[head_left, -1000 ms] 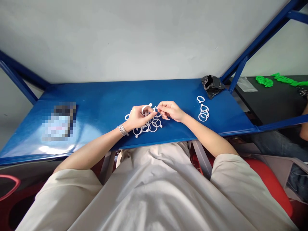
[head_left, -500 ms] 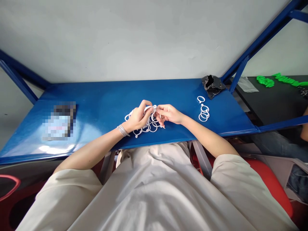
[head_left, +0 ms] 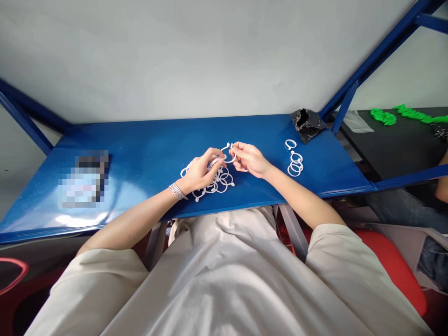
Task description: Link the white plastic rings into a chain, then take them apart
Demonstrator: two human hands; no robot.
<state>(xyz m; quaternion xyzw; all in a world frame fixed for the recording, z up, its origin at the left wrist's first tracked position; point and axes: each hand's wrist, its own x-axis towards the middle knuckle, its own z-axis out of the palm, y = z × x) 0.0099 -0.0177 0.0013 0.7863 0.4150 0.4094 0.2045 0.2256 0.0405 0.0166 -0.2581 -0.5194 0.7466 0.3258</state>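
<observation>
Between my hands is a white plastic ring (head_left: 229,161), its ends parted at the top, where small knobs show. My right hand (head_left: 250,159) pinches it by its right side. My left hand (head_left: 203,172) is closed on the ring's left part, and other white rings show at its fingers. Beneath and beside my left hand lies a pile of linked white rings (head_left: 224,182) on the blue table; my palm hides part of it. A silver bracelet (head_left: 178,191) is round my left wrist.
Several more white rings (head_left: 295,164) lie on the right of the blue table (head_left: 157,140). Behind them sits a crumpled black plastic bag (head_left: 307,125). A blurred-out flat object (head_left: 84,179) lies at the left. Green items (head_left: 383,116) rest on a dark table beyond the blue frame.
The ring between my hands has come open at the top. My right hand has shifted slightly right, drawing its end away, while my left hand stays nearly in place.
</observation>
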